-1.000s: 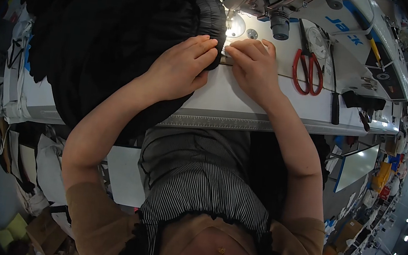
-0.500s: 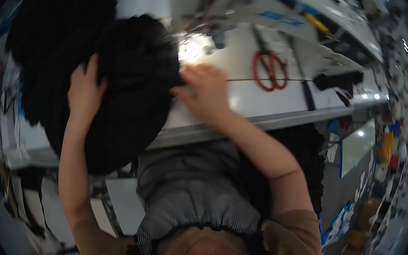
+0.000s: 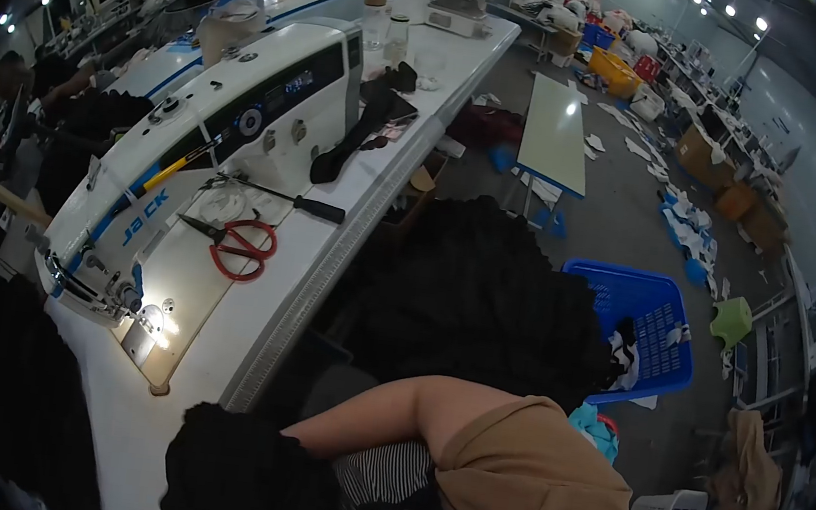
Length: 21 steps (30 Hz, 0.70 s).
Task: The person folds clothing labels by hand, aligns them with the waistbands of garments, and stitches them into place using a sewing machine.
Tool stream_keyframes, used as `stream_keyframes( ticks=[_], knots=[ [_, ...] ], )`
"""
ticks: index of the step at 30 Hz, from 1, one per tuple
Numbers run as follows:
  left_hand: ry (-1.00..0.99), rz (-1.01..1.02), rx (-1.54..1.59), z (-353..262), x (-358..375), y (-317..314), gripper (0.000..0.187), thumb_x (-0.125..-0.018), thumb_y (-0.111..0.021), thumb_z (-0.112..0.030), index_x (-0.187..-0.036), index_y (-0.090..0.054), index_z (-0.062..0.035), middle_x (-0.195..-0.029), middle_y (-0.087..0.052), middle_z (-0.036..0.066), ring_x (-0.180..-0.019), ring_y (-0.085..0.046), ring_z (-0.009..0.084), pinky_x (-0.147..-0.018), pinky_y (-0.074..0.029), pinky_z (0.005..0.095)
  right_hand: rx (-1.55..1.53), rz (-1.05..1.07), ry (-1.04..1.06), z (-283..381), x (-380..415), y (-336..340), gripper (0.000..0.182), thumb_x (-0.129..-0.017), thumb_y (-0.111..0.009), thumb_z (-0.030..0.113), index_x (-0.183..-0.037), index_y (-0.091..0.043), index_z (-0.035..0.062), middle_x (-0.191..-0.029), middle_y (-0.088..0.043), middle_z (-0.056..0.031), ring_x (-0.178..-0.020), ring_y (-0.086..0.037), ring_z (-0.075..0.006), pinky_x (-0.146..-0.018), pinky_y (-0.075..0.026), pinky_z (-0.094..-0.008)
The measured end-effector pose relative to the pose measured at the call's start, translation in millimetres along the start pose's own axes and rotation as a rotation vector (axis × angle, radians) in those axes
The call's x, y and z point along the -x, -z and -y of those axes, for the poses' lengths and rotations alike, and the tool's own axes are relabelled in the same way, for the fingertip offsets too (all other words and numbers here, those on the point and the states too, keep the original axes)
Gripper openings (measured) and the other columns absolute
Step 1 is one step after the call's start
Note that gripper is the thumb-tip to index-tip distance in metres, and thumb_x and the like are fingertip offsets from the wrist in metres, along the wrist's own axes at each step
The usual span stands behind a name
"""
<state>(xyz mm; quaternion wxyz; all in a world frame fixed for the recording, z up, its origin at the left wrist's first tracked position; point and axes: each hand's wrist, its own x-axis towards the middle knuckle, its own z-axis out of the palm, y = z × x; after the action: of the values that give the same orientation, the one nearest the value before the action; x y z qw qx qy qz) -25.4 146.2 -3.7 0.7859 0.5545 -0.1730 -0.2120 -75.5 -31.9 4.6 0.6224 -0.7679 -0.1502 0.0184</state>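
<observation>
Black ruffled fabric [image 3: 483, 304], glossy white sewing machine [image 3: 233, 114]

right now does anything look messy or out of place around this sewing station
Yes. Scraps of fabric and paper lie scattered over the floor to the right of the table. A heap of black fabric sits on the floor against the table edge, beside the blue basket. The red-handled scissors lie open by the sewing machine.

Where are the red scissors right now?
In the head view the scissors lie flat on the left, on the white table, just in front of the sewing machine, with the black-handled screwdriver beyond them.
</observation>
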Motion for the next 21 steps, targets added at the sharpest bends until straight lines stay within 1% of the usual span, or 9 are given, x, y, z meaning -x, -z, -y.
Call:
stream_keyframes(
  ticks=[2, 5, 9, 11, 14, 15, 16, 17, 21],
  knots=[
    [-0.022, 0.03, -0.049, 5.1, 0.0, -16.4, 0.053, -0.088, -0.045, -0.037, -0.125, -0.039, 0.0008, -0.123, -0.045, 0.015, -0.112, -0.046, 0.0251, -0.095, -0.037, 0.0324, -0.21, -0.002, -0.012, 21.5, 8.2, 60.7, 0.037, -0.067, -0.058, 0.033, -0.084, -0.059, -0.0002, -0.09, -0.055, -0.0106, -0.09, -0.047, -0.0221, -0.079, -0.039, -0.0333],
    [-0.046, 0.069, -0.116, 15.2, -1.0, -46.1, 0.053, -0.088, -0.045, -0.037, -0.125, -0.039, 0.0005, -0.123, -0.045, 0.016, -0.112, -0.046, 0.0253, -0.095, -0.037, 0.0325, -0.529, -0.002, -0.038, 40.6, 59.7, 105.1, 0.028, -0.067, -0.057, 0.026, -0.08, -0.059, 0.0007, -0.086, -0.057, -0.0092, -0.083, -0.049, -0.0201, -0.076, -0.041, -0.0314],
    [-0.061, 0.097, -0.227, 21.6, 10.6, -77.9, 0.054, -0.087, -0.045, -0.038, -0.126, -0.038, 0.0001, -0.123, -0.046, 0.016, -0.112, -0.046, 0.0256, -0.095, -0.037, 0.0327, -0.987, 0.012, -0.074, 36.9, 91.0, 84.8, 0.017, -0.068, -0.055, 0.017, -0.074, -0.059, 0.0018, -0.079, -0.058, -0.0073, -0.075, -0.053, -0.0174, -0.071, -0.045, -0.0287],
    [-0.083, 0.103, -0.279, 22.7, 13.0, -93.1, 0.054, -0.087, -0.045, -0.038, -0.126, -0.038, -0.0001, -0.123, -0.046, 0.017, -0.112, -0.046, 0.0258, -0.095, -0.037, 0.0328, -1.205, 0.033, -0.091, 38.5, 90.7, 68.4, 0.012, -0.068, -0.054, 0.013, -0.071, -0.06, 0.0024, -0.076, -0.059, -0.0063, -0.071, -0.055, -0.0161, -0.068, -0.046, -0.0274],
    [-0.084, 0.121, -0.353, 25.3, 19.7, -112.8, 0.055, -0.087, -0.045, -0.038, -0.126, -0.038, -0.0004, -0.122, -0.046, 0.017, -0.112, -0.046, 0.026, -0.095, -0.037, 0.0329, -1.551, 0.037, -0.134, 37.7, 106.1, 75.7, 0.008, -0.069, -0.052, 0.006, -0.066, -0.06, 0.0033, -0.071, -0.061, -0.0049, -0.064, -0.058, -0.0141, -0.064, -0.049, -0.0255],
    [-0.092, 0.122, -0.382, 24.3, 20.1, -117.1, 0.055, -0.087, -0.045, -0.039, -0.126, -0.037, -0.0005, -0.122, -0.046, 0.017, -0.112, -0.046, 0.0261, -0.095, -0.037, 0.033, -1.517, 0.126, 0.036, 33.3, 111.9, 92.5, 0.007, -0.07, -0.055, 0.01, -0.07, -0.059, 0.0047, -0.071, -0.059, -0.0022, -0.067, -0.058, -0.0163, -0.066, -0.048, -0.0278],
    [-0.105, 0.123, -0.407, 23.5, 18.6, -122.4, 0.055, -0.087, -0.045, -0.039, -0.126, -0.037, -0.0006, -0.122, -0.046, 0.017, -0.112, -0.046, 0.0262, -0.095, -0.037, 0.033, -1.513, 0.136, 0.033, 32.4, 120.9, 106.4, 0.007, -0.07, -0.055, 0.01, -0.07, -0.059, 0.0047, -0.071, -0.059, -0.0022, -0.067, -0.058, -0.0163, -0.066, -0.048, -0.0278],
    [-0.118, 0.123, -0.437, 21.0, 16.3, -126.7, 0.056, -0.087, -0.045, -0.039, -0.127, -0.037, -0.0007, -0.122, -0.046, 0.018, -0.112, -0.046, 0.0263, -0.095, -0.037, 0.033, -1.491, 0.073, 0.083, 33.4, 131.2, 119.6, 0.01, -0.071, -0.053, 0.01, -0.079, -0.057, 0.004, -0.079, -0.058, -0.0036, -0.073, -0.057, -0.0178, -0.07, -0.047, -0.0297],
    [-0.159, 0.121, -0.553, 11.3, 6.1, -138.8, 0.056, -0.087, -0.046, -0.04, -0.127, -0.037, -0.0011, -0.122, -0.046, 0.018, -0.112, -0.046, 0.0266, -0.095, -0.037, 0.0332, -1.396, -0.179, 0.276, 30.7, 170.0, 156.0, 0.039, -0.077, -0.046, 0.01, -0.115, -0.048, 0.0014, -0.112, -0.055, -0.0089, -0.098, -0.055, -0.0238, -0.088, -0.042, -0.0372]
  ],
)
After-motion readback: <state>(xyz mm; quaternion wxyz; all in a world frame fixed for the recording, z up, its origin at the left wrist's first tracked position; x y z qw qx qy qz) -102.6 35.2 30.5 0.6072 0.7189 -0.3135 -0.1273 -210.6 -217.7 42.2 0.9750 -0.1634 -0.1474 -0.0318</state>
